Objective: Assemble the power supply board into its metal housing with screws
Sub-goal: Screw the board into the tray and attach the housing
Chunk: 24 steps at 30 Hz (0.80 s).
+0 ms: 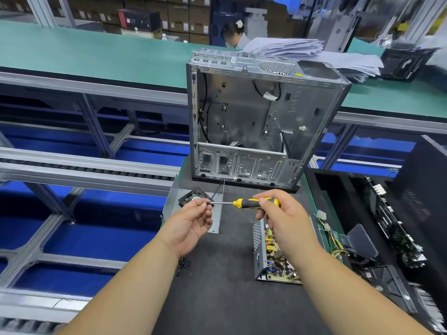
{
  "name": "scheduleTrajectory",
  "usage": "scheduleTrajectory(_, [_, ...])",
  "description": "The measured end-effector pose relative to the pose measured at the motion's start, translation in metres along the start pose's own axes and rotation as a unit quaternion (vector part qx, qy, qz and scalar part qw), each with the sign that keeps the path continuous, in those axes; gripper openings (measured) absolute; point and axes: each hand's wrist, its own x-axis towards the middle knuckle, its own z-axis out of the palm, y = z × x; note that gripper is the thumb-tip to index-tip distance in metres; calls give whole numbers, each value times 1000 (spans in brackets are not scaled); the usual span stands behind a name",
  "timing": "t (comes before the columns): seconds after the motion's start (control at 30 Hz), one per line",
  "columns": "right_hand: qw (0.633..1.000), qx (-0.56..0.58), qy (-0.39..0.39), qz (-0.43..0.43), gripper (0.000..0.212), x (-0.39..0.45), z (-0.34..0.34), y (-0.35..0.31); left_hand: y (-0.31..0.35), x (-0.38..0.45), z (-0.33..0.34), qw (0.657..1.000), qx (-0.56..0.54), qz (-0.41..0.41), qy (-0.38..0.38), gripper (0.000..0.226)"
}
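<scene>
Yellow-and-black screwdriver (254,203) lies level in the right hand (283,221), whose grip is closed round the handle. The left hand (191,222) pinches at its tip, apparently seating a screw there, too small to confirm. Below the right wrist, the power supply board (278,259) sits in its metal housing (259,252) on the dark table (222,298).

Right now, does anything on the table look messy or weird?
A little: small black screws lie scattered loose on the dark mat beside the left forearm, not in any tray, and the grey metal cover plate hangs off the mat's edge.
</scene>
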Motion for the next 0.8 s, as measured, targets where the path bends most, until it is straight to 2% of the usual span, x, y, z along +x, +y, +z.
scheduleTrajectory(0.27, [1000,-11,0,12,19,-3,-4,-1,-1,-3,2,1000,25,3,1,15])
scheduleTrajectory(0.5, [997,-65,-16,24,25,2,-19,-9,-3,-10,12,972,232,36,20,14])
scheduleTrajectory(0.67, [998,-39,-10,49,33,2,-30,-12,3,-14,24,956,285,65,1,16])
scheduleTrajectory(0.8, [996,-72,-7,50,24,-2,-44,-12,0,-17,34,936,338,98,-2,17])
